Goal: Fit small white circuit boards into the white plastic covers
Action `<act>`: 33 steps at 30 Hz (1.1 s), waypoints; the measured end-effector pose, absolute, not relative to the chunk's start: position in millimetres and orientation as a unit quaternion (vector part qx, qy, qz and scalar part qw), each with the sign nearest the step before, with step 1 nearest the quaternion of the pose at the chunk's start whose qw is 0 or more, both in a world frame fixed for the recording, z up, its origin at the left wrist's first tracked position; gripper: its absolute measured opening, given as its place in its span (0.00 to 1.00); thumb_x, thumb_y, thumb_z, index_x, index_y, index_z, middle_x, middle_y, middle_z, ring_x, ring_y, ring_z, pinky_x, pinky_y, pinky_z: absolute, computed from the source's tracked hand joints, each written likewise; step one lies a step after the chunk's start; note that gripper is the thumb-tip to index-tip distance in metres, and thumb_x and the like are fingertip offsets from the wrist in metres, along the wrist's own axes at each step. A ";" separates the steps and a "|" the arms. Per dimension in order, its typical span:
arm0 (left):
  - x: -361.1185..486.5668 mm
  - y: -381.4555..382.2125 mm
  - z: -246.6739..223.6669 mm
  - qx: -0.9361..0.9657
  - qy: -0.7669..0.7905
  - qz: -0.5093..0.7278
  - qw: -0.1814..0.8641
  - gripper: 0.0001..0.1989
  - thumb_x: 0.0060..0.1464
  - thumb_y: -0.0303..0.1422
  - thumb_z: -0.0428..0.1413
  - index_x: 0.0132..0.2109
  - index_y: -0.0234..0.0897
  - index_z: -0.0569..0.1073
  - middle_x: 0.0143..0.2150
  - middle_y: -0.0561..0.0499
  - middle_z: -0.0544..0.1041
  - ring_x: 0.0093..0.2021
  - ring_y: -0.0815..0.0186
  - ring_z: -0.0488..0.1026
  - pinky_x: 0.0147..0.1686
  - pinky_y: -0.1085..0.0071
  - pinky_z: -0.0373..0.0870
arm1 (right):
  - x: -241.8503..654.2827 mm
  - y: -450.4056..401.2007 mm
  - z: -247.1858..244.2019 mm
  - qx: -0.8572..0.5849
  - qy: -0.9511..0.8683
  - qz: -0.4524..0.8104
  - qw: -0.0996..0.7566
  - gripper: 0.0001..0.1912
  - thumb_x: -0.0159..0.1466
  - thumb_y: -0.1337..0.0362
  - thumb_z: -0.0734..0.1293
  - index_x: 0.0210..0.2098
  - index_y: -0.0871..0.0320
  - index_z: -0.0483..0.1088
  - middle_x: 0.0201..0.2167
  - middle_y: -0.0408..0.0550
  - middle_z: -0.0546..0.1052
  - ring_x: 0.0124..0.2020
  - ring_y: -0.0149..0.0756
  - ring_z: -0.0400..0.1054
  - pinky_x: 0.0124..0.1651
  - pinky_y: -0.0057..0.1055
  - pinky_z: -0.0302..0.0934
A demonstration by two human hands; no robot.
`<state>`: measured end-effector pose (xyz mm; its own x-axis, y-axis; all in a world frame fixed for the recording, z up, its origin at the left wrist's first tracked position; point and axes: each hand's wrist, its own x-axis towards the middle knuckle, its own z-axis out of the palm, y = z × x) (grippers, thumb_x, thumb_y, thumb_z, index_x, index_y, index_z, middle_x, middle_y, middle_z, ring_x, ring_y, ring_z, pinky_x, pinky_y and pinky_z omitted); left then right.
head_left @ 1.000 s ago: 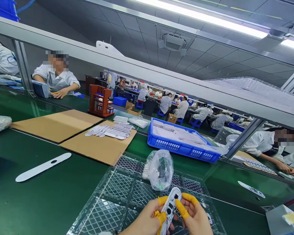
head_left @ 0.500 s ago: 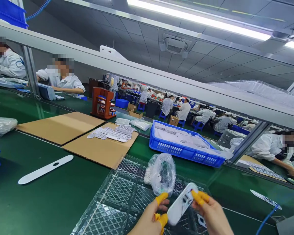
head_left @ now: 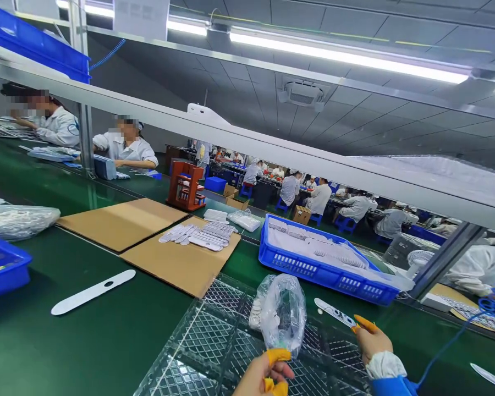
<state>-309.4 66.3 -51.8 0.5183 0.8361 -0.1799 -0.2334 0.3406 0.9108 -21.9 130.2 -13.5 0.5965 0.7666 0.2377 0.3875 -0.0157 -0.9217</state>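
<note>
My right hand (head_left: pixel 375 342), in yellow finger cots, reaches past the right side of the clear tray. It pinches the near end of a long white panel (head_left: pixel 334 312) with rounded ends and dark cutouts. A small round white piece (head_left: pixel 320 311) lies by the panel's far end. My left hand (head_left: pixel 268 374) is over the front of the tray, its cot-covered fingers curved and apart, with nothing seen between them. Just beyond its fingertips, a clear plastic bag (head_left: pixel 282 308) stands with its mouth gaping. White parts (head_left: pixel 256 313) show at the bag's left side.
The clear ribbed tray (head_left: pixel 198 335) lies on the green bench. Behind it stands a blue crate (head_left: pixel 297 267) of white parts. Cardboard sheets (head_left: pixel 160 269) carry stacked panels (head_left: pixel 210 235). One white panel (head_left: pixel 93 292) and a blue bin (head_left: pixel 4 269) lie left. A blue coiled hose (head_left: pixel 449 349) hangs right.
My right hand has moved away and to the right with the white panel, clear of my left hand. My left hand stays near the bag. The camera view has shifted.
</note>
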 end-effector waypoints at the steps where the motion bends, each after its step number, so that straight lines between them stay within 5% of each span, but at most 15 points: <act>1: -308.1 66.6 -51.0 0.439 0.336 0.353 0.755 0.28 0.40 0.39 0.61 0.50 0.37 0.66 0.44 0.46 0.70 0.41 0.66 0.67 0.46 0.69 0.61 | -26.3 127.9 -11.6 -0.694 -0.423 0.170 0.556 0.09 0.46 0.61 0.63 0.25 0.57 0.70 0.17 0.48 0.72 0.26 0.49 0.70 0.31 0.42 0.65; 7: -312.6 54.9 -29.9 0.478 0.355 0.345 0.726 0.25 0.42 0.35 0.59 0.49 0.35 0.66 0.44 0.45 0.72 0.41 0.66 0.67 0.44 0.69 0.61 | -90.9 129.4 1.2 -0.638 -0.542 0.207 0.507 0.19 0.49 0.64 0.59 0.39 0.61 0.69 0.33 0.50 0.76 0.33 0.42 0.69 0.36 0.34 0.64; 10: -341.4 45.4 -2.3 0.519 0.395 0.356 0.669 0.20 0.48 0.32 0.53 0.50 0.37 0.65 0.48 0.45 0.71 0.44 0.65 0.69 0.42 0.70 0.64 | -133.2 135.6 -3.6 -0.594 -0.640 0.239 0.426 0.16 0.48 0.68 0.58 0.36 0.58 0.70 0.34 0.47 0.76 0.34 0.39 0.70 0.37 0.31 0.64; 13: -398.1 48.7 20.7 0.576 0.483 0.376 0.542 0.17 0.51 0.31 0.47 0.50 0.36 0.66 0.48 0.45 0.72 0.47 0.64 0.69 0.43 0.69 0.66 | -161.4 143.7 -18.8 -0.588 -0.700 0.218 0.343 0.12 0.48 0.70 0.60 0.29 0.57 0.73 0.29 0.48 0.75 0.33 0.43 0.70 0.39 0.36 0.62; 16: -476.8 64.5 23.4 0.650 0.619 0.345 0.274 0.19 0.53 0.28 0.42 0.51 0.35 0.66 0.48 0.46 0.73 0.48 0.67 0.70 0.47 0.72 0.65 | -173.1 149.7 -37.5 -0.616 -0.710 0.151 0.305 0.05 0.47 0.69 0.62 0.21 0.58 0.70 0.30 0.55 0.72 0.36 0.54 0.68 0.42 0.44 0.57; 20: -579.5 79.6 3.3 0.579 0.750 0.293 0.124 0.19 0.47 0.23 0.45 0.47 0.24 0.67 0.48 0.35 0.70 0.50 0.52 0.66 0.52 0.57 0.59 | -170.9 155.2 -52.1 -0.628 -0.716 0.127 0.277 0.05 0.45 0.70 0.63 0.16 0.57 0.63 0.27 0.57 0.69 0.33 0.56 0.67 0.39 0.47 0.57; 25: -639.7 79.3 -20.0 0.545 0.801 0.245 0.049 0.19 0.45 0.20 0.44 0.46 0.28 0.68 0.50 0.36 0.66 0.53 0.49 0.61 0.52 0.53 0.57 | -156.4 153.9 -46.4 -0.626 -0.700 0.159 0.304 0.07 0.50 0.64 0.60 0.28 0.56 0.68 0.26 0.52 0.73 0.31 0.49 0.69 0.39 0.45 0.61; 30: -639.2 83.4 -13.2 0.514 0.818 0.244 0.079 0.14 0.43 0.20 0.45 0.38 0.27 0.70 0.44 0.33 0.67 0.51 0.41 0.61 0.46 0.42 0.56 | -150.4 120.6 -25.3 -0.557 -0.501 0.471 0.465 0.19 0.47 0.52 0.69 0.34 0.57 0.71 0.29 0.48 0.76 0.31 0.40 0.71 0.36 0.34 0.67; 33: -605.0 90.4 10.9 0.504 0.799 0.283 0.164 0.12 0.40 0.21 0.48 0.36 0.27 0.69 0.40 0.34 0.69 0.47 0.42 0.65 0.45 0.45 0.59 | -148.1 92.3 -6.3 -0.531 -0.411 0.563 0.483 0.22 0.40 0.54 0.75 0.31 0.59 0.73 0.28 0.48 0.77 0.30 0.38 0.71 0.35 0.30 0.67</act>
